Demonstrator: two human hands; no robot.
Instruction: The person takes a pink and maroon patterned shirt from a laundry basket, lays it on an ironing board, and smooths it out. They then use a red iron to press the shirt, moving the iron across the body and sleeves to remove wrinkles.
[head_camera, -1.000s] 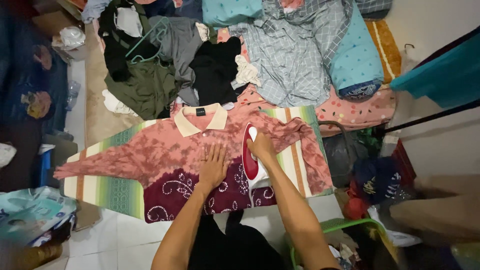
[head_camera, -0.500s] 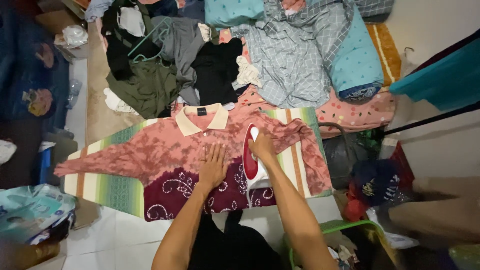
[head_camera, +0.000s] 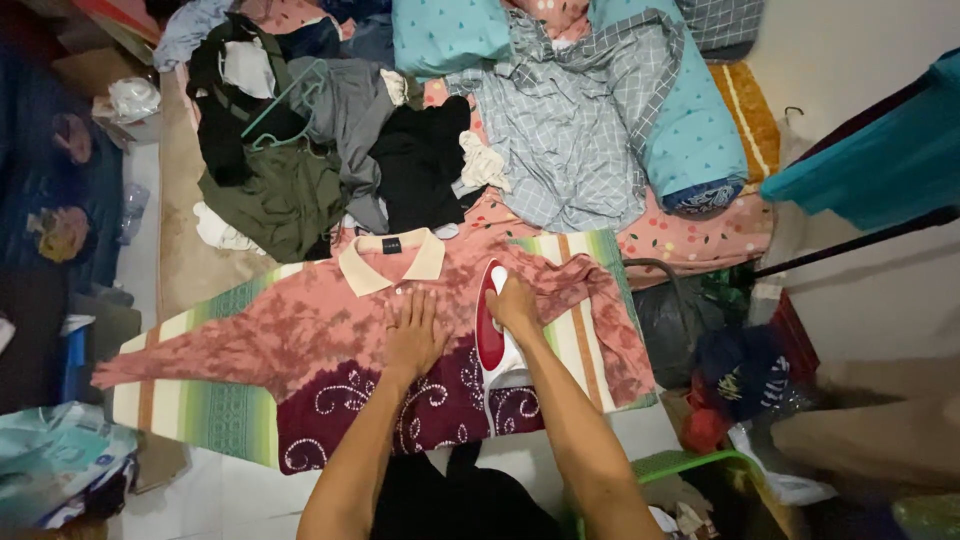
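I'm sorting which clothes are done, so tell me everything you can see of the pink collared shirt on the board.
The shirt is a mottled pink fabric with a cream collar and a dark maroon lower part bearing white swirls. It lies flat, front up, sleeves spread, on the striped ironing board. The left hand presses palm-down on its chest; the right hand grips a red and white iron resting on it. The right sleeve looks crumpled.

2 bare forearms with no sleeves, left hand and right hand without rings or gloves, dark black clothing below
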